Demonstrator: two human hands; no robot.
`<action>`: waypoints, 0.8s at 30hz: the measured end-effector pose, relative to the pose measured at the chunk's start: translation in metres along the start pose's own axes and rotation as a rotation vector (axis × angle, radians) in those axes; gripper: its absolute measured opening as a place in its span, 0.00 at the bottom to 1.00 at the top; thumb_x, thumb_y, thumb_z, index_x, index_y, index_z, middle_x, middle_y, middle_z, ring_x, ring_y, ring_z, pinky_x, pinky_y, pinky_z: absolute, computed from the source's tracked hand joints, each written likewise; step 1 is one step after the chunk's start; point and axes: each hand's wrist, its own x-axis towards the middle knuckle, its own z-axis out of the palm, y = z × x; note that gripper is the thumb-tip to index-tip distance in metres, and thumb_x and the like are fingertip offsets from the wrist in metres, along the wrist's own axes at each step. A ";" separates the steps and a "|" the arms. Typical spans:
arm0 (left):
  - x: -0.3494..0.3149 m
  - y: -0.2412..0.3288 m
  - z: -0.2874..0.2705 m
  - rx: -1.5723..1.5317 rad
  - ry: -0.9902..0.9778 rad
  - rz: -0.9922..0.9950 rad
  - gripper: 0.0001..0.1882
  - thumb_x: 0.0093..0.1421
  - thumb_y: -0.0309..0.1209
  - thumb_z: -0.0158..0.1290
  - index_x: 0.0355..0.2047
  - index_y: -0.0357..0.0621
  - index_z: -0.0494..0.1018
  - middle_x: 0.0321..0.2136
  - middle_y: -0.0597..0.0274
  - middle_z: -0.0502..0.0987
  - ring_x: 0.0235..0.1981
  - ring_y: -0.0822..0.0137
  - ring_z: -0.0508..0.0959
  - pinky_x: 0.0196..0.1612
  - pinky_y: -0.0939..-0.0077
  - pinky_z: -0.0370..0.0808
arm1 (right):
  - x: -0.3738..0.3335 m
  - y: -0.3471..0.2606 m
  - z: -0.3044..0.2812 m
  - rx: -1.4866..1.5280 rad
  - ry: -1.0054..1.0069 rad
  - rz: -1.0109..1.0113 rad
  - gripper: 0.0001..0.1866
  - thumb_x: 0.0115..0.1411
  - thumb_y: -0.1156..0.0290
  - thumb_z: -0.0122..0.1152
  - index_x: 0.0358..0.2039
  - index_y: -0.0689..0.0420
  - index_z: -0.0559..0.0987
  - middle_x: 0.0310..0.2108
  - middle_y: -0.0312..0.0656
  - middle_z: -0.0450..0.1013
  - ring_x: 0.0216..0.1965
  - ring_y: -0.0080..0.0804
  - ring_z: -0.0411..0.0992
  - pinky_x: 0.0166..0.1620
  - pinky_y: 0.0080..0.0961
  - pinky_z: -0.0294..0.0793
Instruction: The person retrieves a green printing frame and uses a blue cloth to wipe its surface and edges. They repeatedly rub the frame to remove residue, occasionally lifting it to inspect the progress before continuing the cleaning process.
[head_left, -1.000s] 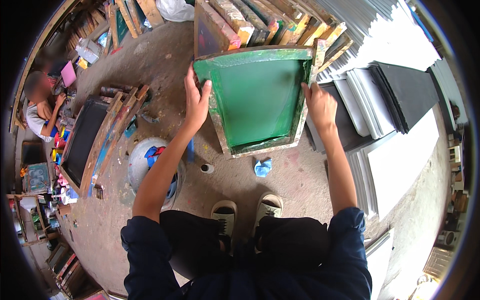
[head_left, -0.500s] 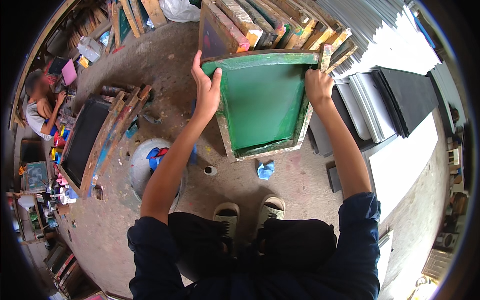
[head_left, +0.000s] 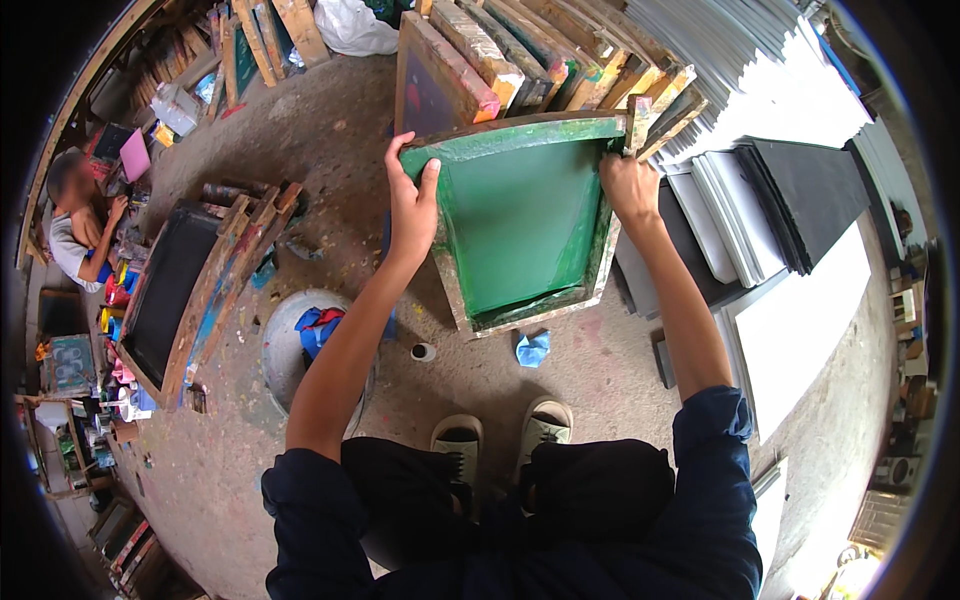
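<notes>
Clock directions run from the pair of pale shoes (head_left: 547,424), with twelve straight ahead. At twelve, a deep-sided rectangular wooden frame with a green, slightly see-through sheet across it (head_left: 520,220) tilts between the two hands, its narrower-looking end toward the shoes. The left hand (head_left: 411,208) clamps the frame's ten o'clock corner, thumb on the face, fingers around the outer edge. The right hand (head_left: 632,190) is curled tight on the side rail at its two o'clock corner; some fingertips are hidden. Whether the near end touches the paint-specked concrete floor (head_left: 480,375) I cannot tell.

Farther off at twelve stands a row of paint-stained wooden frames (head_left: 487,45). A crumpled light-blue scrap (head_left: 533,349) lies between twelve and one, a round grey tub (head_left: 284,350) at ten.

The step in hand appears to be handling and steadying the frame; moving it next would call for an even two-handed grip and a level lift.
</notes>
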 end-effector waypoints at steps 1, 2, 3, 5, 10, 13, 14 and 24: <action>0.000 0.000 0.000 -0.003 0.002 0.012 0.21 0.60 0.28 0.44 0.52 0.41 0.53 0.47 0.54 0.60 0.47 0.65 0.62 0.52 0.74 0.57 | 0.000 0.002 0.000 0.007 0.000 0.002 0.08 0.48 0.73 0.49 0.17 0.56 0.75 0.18 0.46 0.73 0.21 0.41 0.75 0.25 0.34 0.74; 0.000 0.000 0.000 -0.007 0.003 0.023 0.21 0.60 0.28 0.45 0.52 0.41 0.53 0.47 0.54 0.60 0.47 0.65 0.62 0.52 0.74 0.57 | 0.000 0.003 0.000 0.014 0.001 0.003 0.08 0.49 0.72 0.49 0.17 0.56 0.75 0.18 0.46 0.73 0.21 0.42 0.75 0.25 0.35 0.74; 0.000 0.000 0.000 -0.040 -0.006 0.013 0.21 0.60 0.29 0.45 0.52 0.41 0.53 0.47 0.55 0.60 0.47 0.66 0.62 0.52 0.74 0.57 | 0.000 0.003 -0.002 0.025 0.002 0.006 0.08 0.49 0.72 0.49 0.17 0.56 0.75 0.18 0.46 0.73 0.21 0.42 0.75 0.25 0.35 0.74; -0.002 0.002 -0.001 -0.108 -0.026 -0.009 0.21 0.60 0.29 0.45 0.52 0.41 0.53 0.47 0.55 0.60 0.47 0.66 0.62 0.52 0.75 0.57 | -0.003 -0.001 -0.005 0.068 0.014 0.131 0.11 0.52 0.67 0.49 0.17 0.56 0.75 0.18 0.46 0.73 0.22 0.42 0.75 0.25 0.35 0.74; -0.007 0.018 0.006 -0.088 -0.072 0.040 0.22 0.60 0.26 0.45 0.52 0.43 0.53 0.45 0.60 0.61 0.46 0.71 0.62 0.51 0.78 0.57 | -0.016 -0.007 -0.025 0.039 -0.019 0.373 0.21 0.56 0.54 0.49 0.16 0.58 0.74 0.19 0.48 0.73 0.23 0.44 0.74 0.25 0.36 0.74; -0.008 0.028 0.012 -0.108 -0.080 0.084 0.22 0.59 0.25 0.45 0.52 0.42 0.53 0.46 0.59 0.60 0.47 0.70 0.61 0.52 0.77 0.56 | -0.013 0.001 -0.035 0.018 -0.057 0.401 0.22 0.55 0.53 0.50 0.17 0.59 0.75 0.21 0.48 0.74 0.25 0.44 0.75 0.26 0.36 0.74; -0.010 0.031 0.013 -0.094 -0.092 0.096 0.22 0.59 0.25 0.45 0.52 0.42 0.53 0.46 0.59 0.59 0.47 0.70 0.61 0.52 0.77 0.56 | -0.012 0.002 -0.036 0.024 -0.069 0.413 0.20 0.55 0.55 0.50 0.18 0.59 0.75 0.21 0.48 0.74 0.25 0.44 0.75 0.26 0.36 0.74; -0.007 0.042 0.025 -0.188 -0.124 0.077 0.20 0.58 0.27 0.47 0.48 0.39 0.55 0.42 0.56 0.60 0.45 0.66 0.62 0.51 0.74 0.57 | -0.005 0.021 -0.007 0.038 -0.013 0.428 0.17 0.55 0.60 0.51 0.19 0.60 0.76 0.20 0.51 0.73 0.25 0.48 0.73 0.27 0.40 0.73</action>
